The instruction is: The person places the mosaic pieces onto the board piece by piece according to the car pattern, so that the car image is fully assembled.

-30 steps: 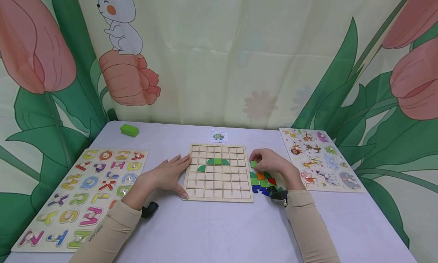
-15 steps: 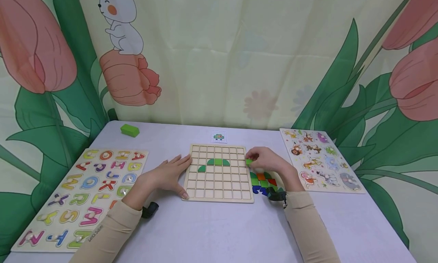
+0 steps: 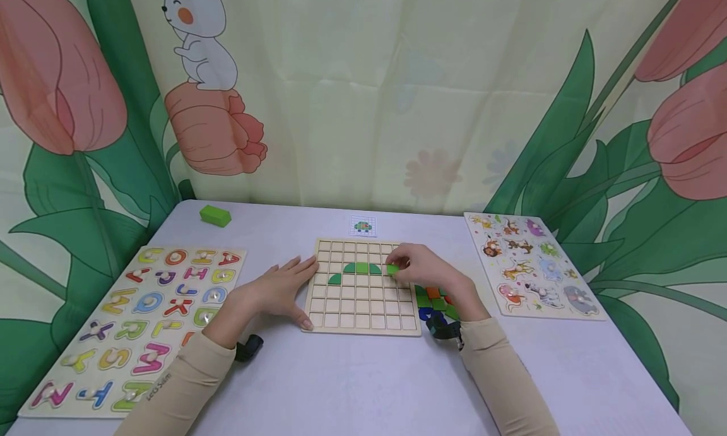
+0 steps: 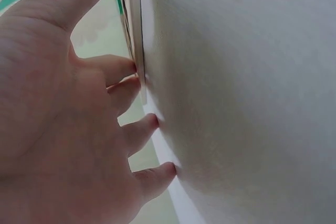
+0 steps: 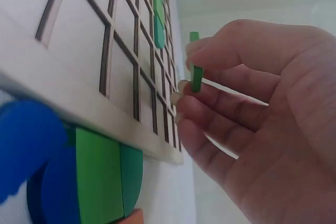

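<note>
A wooden grid board [image 3: 363, 306] lies mid-table, with a green square [image 3: 362, 268] between two dark green quarter-circle pieces and another quarter-circle piece [image 3: 334, 279] lower left. My left hand [image 3: 275, 291] rests along the board's left edge, fingers spread and straight, thumb at the near corner. Over the board's right side my right hand [image 3: 428, 269] pinches a light green square tile [image 3: 392, 269] between thumb and fingers. In the right wrist view that tile [image 5: 197, 78] appears edge-on, held above the grid.
Loose coloured pieces [image 3: 436, 302] lie right of the board, partly hidden by the right wrist. A pattern card [image 3: 362, 226] sits behind it. A letter puzzle [image 3: 127, 322] is at left, an animal puzzle [image 3: 531, 265] at right, a green block [image 3: 215, 216] at back left.
My right hand has carried the green square tile leftward from beside the board to over its right columns. The left hand has stayed on the board's edge.
</note>
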`<state>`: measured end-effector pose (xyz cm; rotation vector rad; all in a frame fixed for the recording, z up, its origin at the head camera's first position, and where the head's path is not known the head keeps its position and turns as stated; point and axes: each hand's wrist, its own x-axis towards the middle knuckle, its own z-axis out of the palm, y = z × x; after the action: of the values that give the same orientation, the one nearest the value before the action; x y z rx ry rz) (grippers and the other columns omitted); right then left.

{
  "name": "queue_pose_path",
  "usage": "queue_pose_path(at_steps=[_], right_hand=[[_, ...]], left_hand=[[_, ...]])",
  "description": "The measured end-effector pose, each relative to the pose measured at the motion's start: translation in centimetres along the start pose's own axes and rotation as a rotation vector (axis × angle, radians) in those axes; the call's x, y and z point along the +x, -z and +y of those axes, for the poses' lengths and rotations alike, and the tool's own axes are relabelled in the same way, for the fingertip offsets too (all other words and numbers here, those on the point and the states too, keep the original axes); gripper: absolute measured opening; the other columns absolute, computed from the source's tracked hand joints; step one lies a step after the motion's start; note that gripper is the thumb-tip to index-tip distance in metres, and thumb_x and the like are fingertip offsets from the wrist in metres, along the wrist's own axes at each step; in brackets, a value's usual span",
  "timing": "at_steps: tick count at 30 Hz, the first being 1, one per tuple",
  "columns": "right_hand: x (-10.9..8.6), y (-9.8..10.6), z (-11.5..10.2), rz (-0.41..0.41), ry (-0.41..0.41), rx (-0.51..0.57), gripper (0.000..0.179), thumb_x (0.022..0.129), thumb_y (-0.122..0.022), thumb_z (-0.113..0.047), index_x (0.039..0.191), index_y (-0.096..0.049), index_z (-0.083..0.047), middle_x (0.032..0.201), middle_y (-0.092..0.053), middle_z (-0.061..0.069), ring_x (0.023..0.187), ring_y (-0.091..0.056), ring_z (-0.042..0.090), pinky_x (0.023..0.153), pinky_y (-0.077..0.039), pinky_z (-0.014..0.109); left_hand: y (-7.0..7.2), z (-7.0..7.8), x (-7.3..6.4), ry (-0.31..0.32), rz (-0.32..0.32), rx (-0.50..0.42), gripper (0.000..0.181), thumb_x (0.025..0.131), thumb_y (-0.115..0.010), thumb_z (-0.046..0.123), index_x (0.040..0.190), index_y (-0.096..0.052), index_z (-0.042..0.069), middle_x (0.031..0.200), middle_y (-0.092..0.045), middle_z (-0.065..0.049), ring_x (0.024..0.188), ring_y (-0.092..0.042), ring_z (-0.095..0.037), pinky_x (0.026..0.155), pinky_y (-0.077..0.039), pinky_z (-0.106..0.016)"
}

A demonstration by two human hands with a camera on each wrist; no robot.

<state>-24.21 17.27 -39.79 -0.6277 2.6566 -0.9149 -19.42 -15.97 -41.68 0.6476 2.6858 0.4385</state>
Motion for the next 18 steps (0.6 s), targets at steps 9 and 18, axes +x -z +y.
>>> queue_pose_path(at_steps=[9, 18], right_hand=[[0.6, -0.9, -1.5, -0.010, 0.091, -0.002, 0.025, 0.086, -0.068, -0.009, 0.111, -0.073, -0.010, 0.098, -0.065, 0.002, 0.088, -0.054, 0.018, 0.081, -0.049, 0.032], [1.1, -2.3, -3.2, -0.035, 0.172, -0.051, 0.026, 0.086, -0.070, -0.009, 0.112, -0.074, -0.010, 0.097, -0.066, -0.001, 0.084, -0.055, 0.014, 0.077, -0.051, 0.026]], left_hand=[[0.0, -0.3, 0.1, -0.009, -0.031, 0.026, 0.133, 0.056, -0.086, 0.066, 0.160, -0.020, 0.014, 0.169, -0.010, -0.002, 0.156, -0.008, -0.036, 0.120, -0.015, -0.066], [0.3, -0.3, 0.0, -0.017, -0.022, 0.040, 0.135, 0.054, -0.086, 0.067, 0.159, -0.022, 0.013, 0.169, -0.013, -0.003, 0.156, -0.010, -0.037, 0.120, -0.017, -0.065]])
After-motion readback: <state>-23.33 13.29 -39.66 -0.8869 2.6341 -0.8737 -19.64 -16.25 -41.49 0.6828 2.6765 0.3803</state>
